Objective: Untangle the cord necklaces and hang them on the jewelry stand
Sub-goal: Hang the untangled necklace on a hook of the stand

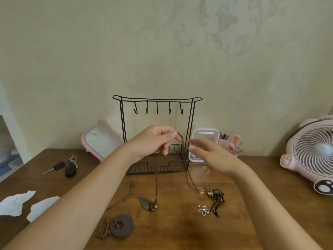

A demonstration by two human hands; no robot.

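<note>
Pinching the loop of a brown cord [181,137] between curled fingers, the left hand [153,141] held it up in front of the jewelry stand [156,100], below its row of hooks [157,109]. The right hand [210,154] hovered just right of the loop, in front of the stand's right post, with fingers straight and grasping nothing; whether a fingertip touched the cord could not be told.

One strand dropped from the left hand to a leaf pendant [146,202] lying on the table in front of the stand. The other ran down to the right into a dark knot of cords [217,197] beside a flower pendant [203,210]. A disc pendant [121,225] on its own cord lay further out, front-left of the stand. All the hooks were bare.

To do this step well, the right hand probably should have followed the right strand down to the knot and eased it loose, not pulled upward. A hard lift would likely have tightened the knot and dragged the flower pendant along. Once freed, the loop could have gone over a hook.
</note>
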